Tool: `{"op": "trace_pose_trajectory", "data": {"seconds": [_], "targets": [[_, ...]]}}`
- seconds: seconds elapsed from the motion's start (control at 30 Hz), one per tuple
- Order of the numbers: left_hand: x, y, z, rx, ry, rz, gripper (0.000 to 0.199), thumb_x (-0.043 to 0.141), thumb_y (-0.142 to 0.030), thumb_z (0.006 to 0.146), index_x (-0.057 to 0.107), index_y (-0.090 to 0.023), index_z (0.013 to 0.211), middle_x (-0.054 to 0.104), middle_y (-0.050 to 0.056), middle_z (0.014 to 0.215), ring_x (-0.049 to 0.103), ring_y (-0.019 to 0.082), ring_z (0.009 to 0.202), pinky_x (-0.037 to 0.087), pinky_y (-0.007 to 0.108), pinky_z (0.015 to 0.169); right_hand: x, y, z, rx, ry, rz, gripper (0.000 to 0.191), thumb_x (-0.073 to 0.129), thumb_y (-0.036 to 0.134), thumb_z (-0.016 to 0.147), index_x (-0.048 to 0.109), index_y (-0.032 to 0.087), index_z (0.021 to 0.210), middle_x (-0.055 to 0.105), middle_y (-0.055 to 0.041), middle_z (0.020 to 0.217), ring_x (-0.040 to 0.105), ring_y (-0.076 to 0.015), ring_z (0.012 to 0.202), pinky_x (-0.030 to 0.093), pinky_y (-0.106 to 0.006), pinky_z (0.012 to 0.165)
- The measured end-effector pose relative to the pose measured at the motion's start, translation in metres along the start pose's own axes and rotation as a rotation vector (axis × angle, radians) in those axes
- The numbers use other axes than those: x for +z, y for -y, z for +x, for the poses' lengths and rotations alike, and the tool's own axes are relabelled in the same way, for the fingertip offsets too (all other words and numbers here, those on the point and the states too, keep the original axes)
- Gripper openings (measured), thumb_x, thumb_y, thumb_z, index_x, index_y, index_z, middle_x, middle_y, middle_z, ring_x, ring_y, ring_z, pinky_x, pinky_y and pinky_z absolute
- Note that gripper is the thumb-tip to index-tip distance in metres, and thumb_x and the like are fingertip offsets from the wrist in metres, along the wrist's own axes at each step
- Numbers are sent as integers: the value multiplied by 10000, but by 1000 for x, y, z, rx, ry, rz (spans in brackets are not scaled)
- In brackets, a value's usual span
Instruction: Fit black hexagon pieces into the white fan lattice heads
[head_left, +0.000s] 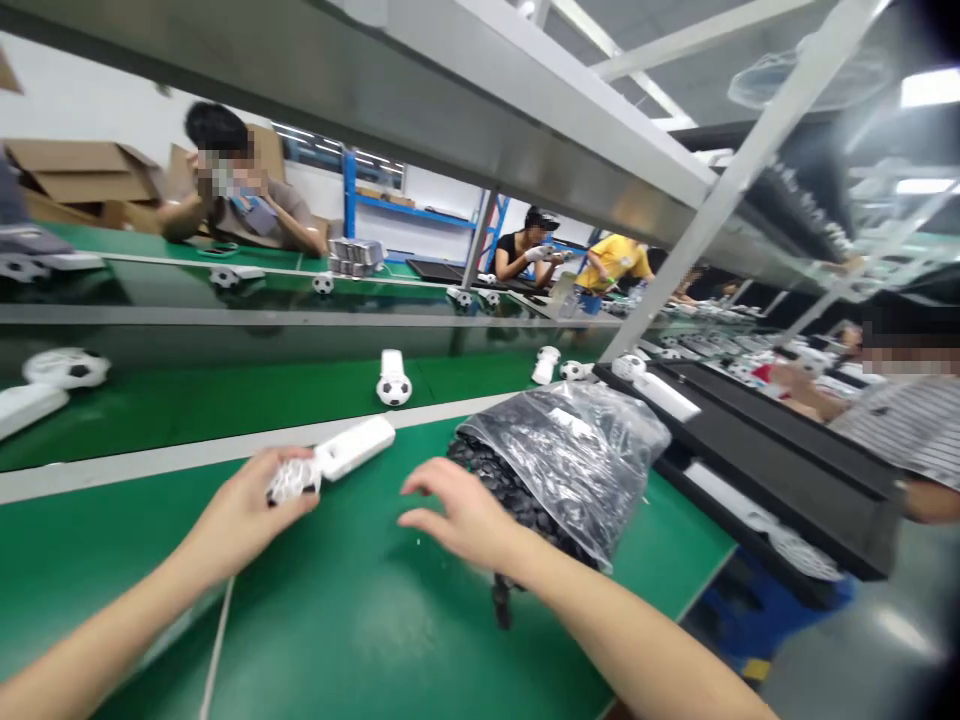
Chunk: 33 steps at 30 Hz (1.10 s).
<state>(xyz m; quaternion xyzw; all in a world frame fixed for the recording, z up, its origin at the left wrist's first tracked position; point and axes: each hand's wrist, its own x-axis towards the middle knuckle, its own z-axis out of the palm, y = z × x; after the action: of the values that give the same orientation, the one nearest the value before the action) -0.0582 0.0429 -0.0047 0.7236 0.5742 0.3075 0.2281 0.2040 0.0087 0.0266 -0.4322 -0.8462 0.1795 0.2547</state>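
1. Left hand (244, 515) curls around the film-wrapped end of a white gadget (356, 447), above the green bench (322, 620).
2. Right hand (465, 515), fingers spread, hovers just beside a clear bag (570, 465) of black pieces.
3. Farther off, a soccer-ball gadget (394, 390) sits on a green belt (225, 400).

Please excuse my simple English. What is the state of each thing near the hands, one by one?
left hand: closed on the casing
white plastic casing: held, clear wrap bunched at its gripped end
right hand: open, empty, fingers spread
clear plastic bag: open, lying on its side, full
small black parts: heaped at the bag's mouth
soccer-ball toy: upright on the green belt
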Motion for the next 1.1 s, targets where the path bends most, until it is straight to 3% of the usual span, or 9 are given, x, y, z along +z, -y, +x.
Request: {"op": "trace_pose_trajectory", "data": {"seconds": [0.1,0.17,0.27,0.37,0.53,0.7,0.9,1.0,1.1], "targets": [[-20,13,45,-73,-214,145,452,505,-435,743,473,-157,1098,541,117,1099,552,286,993,461,396,817,-16,-31,-34,181,-76,-229,206,567,315,809,591,198,977,599,-80,1029,546,-215,990,453,-350,864],[-25,28,68,-110,-310,229,498,510,-378,748,432,-119,1166,484,161,1196,463,297,1137,396,402,922,-12,-59,-53,242,-125,-398,266,550,330,803,593,194,1028,600,-102,1051,555,-259,979,463,-414,853],[-19,53,84,-186,-364,329,646,575,-336,718,344,-92,1270,389,242,1298,422,362,1176,366,467,928,5,-96,-68,179,-205,-560,332,527,427,785,627,195,1001,620,-118,1030,577,-307,905,479,-477,799],[-8,68,82,-190,-374,389,688,587,-353,728,299,-150,1319,331,233,1362,416,374,1185,371,476,915,19,-111,-70,106,-237,-537,324,457,438,831,623,232,1017,626,-91,1027,577,-281,930,486,-442,817],[-6,72,72,-148,-408,428,623,476,-428,804,308,-110,1313,391,201,1337,374,311,1230,376,411,946,16,-99,-64,99,-267,-447,293,436,408,865,603,222,1017,626,-74,1019,562,-247,979,474,-417,866],[-6,67,66,-135,-442,435,621,470,-422,770,389,-32,1246,437,226,1278,375,330,1214,346,445,981,-6,-68,-74,55,-273,-404,340,419,416,880,580,187,1073,572,-114,1141,511,-240,1087,437,-413,919],[-1,56,50,-40,-352,400,675,421,-504,756,427,-8,1214,437,258,1260,356,378,1214,340,502,975,-23,-30,-119,35,140,-446,830,472,713,692,299,274,1374,233,-87,1460,165,-338,1334,253,-543,1024],[6,42,31,29,-293,422,630,434,-475,761,450,-5,1180,443,268,1248,368,387,1204,333,523,969,-11,-36,-119,47,188,-483,729,410,651,781,255,285,1392,218,-81,1466,165,-317,1340,239,-538,1026],[13,25,0,35,-266,480,553,500,-412,759,475,-50,1175,474,215,1256,422,322,1186,347,445,988,7,-56,-105,-2,66,-565,570,395,547,848,358,280,1349,327,-74,1422,277,-288,1304,324,-487,988]]}}
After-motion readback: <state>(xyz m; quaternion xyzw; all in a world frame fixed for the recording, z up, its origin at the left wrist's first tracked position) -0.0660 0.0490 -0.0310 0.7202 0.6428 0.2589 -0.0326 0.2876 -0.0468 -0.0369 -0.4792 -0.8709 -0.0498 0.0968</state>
